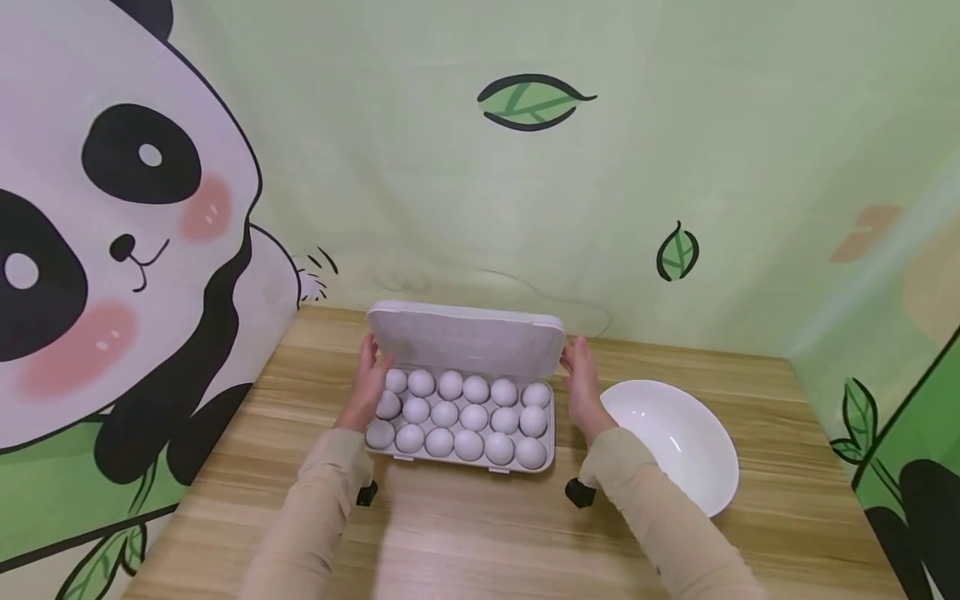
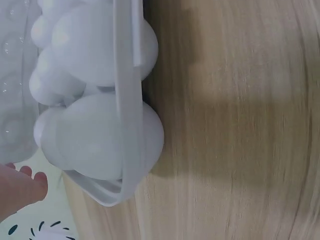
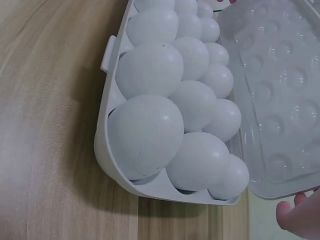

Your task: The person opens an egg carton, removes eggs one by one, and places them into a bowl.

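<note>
Egg carton (image 3: 108, 159), white, one: at the middle of the wood-grain table (image 1: 465, 542), lying lengthwise across it, with two small latch tabs along its near edge.
Eggs (image 1: 474, 417), white: eighteen, seated in three rows of six.
Lid (image 1: 465, 337), whitish, inner face dimpled: raised at the carton's far side, roughly upright.
Left hand (image 1: 366, 387): at the lid's left end, beside the back row; fingers mostly extended and spread from the thumb, nothing seen in the grasp. Whether the fingertips touch the lid cannot be told.
Right hand (image 1: 583, 387): at the lid's right end; fingers loosely extended, close against the lid's edge, contact uncertain, no hold visible.
Bowl (image 1: 686, 442), glossy white, oval: right of the carton, well apart from it, partly covered by the right sleeve (image 1: 637, 475).
Backdrop (image 1: 420, 167), pale green: printed with a large panda (image 1: 150, 233) at left and leaves.
</note>
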Action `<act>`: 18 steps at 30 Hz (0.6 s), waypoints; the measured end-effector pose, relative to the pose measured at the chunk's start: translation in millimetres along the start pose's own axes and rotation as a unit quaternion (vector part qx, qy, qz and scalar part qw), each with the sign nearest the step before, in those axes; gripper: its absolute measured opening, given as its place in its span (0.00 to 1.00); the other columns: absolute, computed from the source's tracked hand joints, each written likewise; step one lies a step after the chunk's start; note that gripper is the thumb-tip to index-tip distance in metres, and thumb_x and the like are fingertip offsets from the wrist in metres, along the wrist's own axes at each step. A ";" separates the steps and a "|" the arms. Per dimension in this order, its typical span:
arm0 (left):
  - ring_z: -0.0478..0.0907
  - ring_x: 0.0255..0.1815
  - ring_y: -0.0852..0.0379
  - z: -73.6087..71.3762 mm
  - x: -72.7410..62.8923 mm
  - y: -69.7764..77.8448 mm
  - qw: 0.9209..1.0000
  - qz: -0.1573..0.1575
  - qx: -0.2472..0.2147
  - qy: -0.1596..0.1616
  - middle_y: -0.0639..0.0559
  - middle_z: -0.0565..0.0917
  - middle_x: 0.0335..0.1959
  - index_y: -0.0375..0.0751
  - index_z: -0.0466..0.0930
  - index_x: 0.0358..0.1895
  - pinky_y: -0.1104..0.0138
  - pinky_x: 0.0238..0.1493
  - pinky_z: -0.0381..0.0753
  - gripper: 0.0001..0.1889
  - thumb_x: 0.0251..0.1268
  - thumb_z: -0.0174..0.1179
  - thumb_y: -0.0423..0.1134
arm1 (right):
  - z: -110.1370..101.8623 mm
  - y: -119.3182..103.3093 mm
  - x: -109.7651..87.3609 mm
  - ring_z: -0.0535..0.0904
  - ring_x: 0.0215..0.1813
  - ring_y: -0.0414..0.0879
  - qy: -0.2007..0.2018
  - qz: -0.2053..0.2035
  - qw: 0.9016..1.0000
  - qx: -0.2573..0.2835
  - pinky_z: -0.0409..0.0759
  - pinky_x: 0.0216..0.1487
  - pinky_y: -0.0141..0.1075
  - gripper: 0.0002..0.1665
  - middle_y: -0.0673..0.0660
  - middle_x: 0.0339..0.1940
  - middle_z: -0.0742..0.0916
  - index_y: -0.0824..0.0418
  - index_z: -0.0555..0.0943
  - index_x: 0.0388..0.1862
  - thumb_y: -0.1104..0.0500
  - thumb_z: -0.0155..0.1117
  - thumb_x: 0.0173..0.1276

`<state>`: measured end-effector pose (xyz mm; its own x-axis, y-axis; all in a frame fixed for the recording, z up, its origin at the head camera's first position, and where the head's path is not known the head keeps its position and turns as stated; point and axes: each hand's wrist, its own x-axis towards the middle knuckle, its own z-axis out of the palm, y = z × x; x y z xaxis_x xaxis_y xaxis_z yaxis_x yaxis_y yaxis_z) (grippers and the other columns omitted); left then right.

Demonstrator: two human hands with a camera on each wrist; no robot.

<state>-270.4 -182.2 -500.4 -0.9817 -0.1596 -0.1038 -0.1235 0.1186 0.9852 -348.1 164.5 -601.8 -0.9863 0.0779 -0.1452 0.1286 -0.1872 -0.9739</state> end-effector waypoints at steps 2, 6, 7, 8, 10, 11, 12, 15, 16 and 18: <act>0.37 0.70 0.43 -0.2 2.5 -1.2 1.000 -0.005 0.010 -0.011 0.40 0.42 0.70 0.46 0.34 0.69 0.52 0.68 0.36 0.33 0.67 0.42 0.39 | 1.1 2.5 4.3 0.62 0.65 0.47 -0.003 0.004 1.000 0.014 0.57 0.59 0.52 0.38 0.52 0.65 0.68 0.49 0.60 0.60 0.28 0.34 0.60; 0.35 0.70 0.43 -0.5 7.1 -0.9 0.999 -0.014 0.027 -0.026 0.41 0.40 0.71 0.46 0.32 0.69 0.51 0.68 0.35 0.33 0.68 0.41 0.40 | 12.4 -17.1 -16.3 0.59 0.67 0.50 -0.023 -0.019 0.999 0.027 0.55 0.60 0.54 0.36 0.56 0.65 0.68 0.55 0.65 0.56 0.30 0.33 0.63; 0.35 0.70 0.44 -0.9 8.2 -0.7 0.999 -0.017 0.032 -0.028 0.42 0.39 0.71 0.47 0.32 0.69 0.51 0.68 0.34 0.33 0.68 0.41 0.40 | 18.0 -26.6 -25.9 0.58 0.68 0.51 -0.023 -0.022 0.999 0.027 0.54 0.61 0.54 0.36 0.58 0.65 0.66 0.57 0.64 0.56 0.32 0.32 0.64; 0.35 0.71 0.44 -1.1 9.3 -0.7 0.999 -0.021 0.040 -0.030 0.43 0.39 0.71 0.47 0.32 0.69 0.51 0.67 0.34 0.33 0.68 0.41 0.41 | 20.0 -27.5 -28.2 0.59 0.67 0.51 -0.027 -0.038 0.998 0.030 0.58 0.59 0.53 0.34 0.59 0.64 0.68 0.58 0.65 0.54 0.34 0.33 0.65; 0.35 0.71 0.45 -1.2 10.7 -0.6 0.998 -0.025 0.057 -0.032 0.44 0.39 0.71 0.47 0.32 0.69 0.52 0.68 0.35 0.34 0.68 0.41 0.41 | 24.8 -35.1 -36.5 0.58 0.68 0.51 -0.033 -0.040 0.998 0.025 0.57 0.59 0.54 0.35 0.59 0.65 0.67 0.59 0.64 0.56 0.35 0.32 0.66; 0.36 0.71 0.45 -1.1 11.3 -1.3 0.997 -0.025 0.066 -0.032 0.45 0.39 0.71 0.47 0.32 0.69 0.52 0.68 0.36 0.34 0.67 0.42 0.42 | 23.5 -27.6 -29.0 0.58 0.67 0.51 -0.026 -0.035 0.999 0.014 0.57 0.59 0.54 0.36 0.57 0.65 0.66 0.58 0.63 0.59 0.34 0.32 0.66; 0.36 0.71 0.45 -0.8 11.9 -2.3 0.996 -0.026 0.074 -0.032 0.45 0.39 0.71 0.47 0.32 0.69 0.53 0.68 0.36 0.34 0.67 0.42 0.42 | 22.5 -23.5 -26.6 0.61 0.66 0.49 -0.025 -0.047 0.998 0.013 0.61 0.56 0.51 0.36 0.55 0.65 0.67 0.57 0.63 0.59 0.33 0.35 0.65; 0.39 0.70 0.44 -0.2 13.6 -7.2 0.994 -0.017 0.096 -0.038 0.42 0.41 0.70 0.44 0.33 0.69 0.54 0.68 0.39 0.35 0.67 0.44 0.42 | 29.1 -32.6 -36.0 0.59 0.66 0.53 -0.009 -0.028 0.999 -0.018 0.57 0.58 0.54 0.39 0.56 0.67 0.64 0.56 0.58 0.64 0.32 0.32 0.64; 0.40 0.70 0.43 -0.1 14.0 -9.5 0.994 -0.014 0.102 -0.040 0.40 0.43 0.70 0.43 0.34 0.69 0.54 0.68 0.40 0.35 0.66 0.44 0.42 | 32.7 -39.1 -43.0 0.58 0.66 0.54 -0.001 -0.026 0.999 -0.029 0.55 0.59 0.55 0.39 0.57 0.67 0.64 0.57 0.57 0.65 0.33 0.33 0.65; 0.44 0.69 0.41 -0.4 14.2 -15.0 0.992 -0.009 0.114 -0.047 0.36 0.45 0.69 0.40 0.34 0.69 0.54 0.68 0.43 0.36 0.66 0.45 0.42 | 36.8 -43.2 -48.6 0.56 0.66 0.55 0.008 -0.019 0.999 -0.038 0.53 0.60 0.56 0.39 0.59 0.67 0.62 0.58 0.55 0.66 0.34 0.32 0.65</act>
<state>-282.4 -186.6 -516.6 -0.9870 -0.0733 -0.1431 -0.1596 0.3370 0.9279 -309.5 132.8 -546.3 -0.9890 0.0997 -0.1097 0.0987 -0.1094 -0.9891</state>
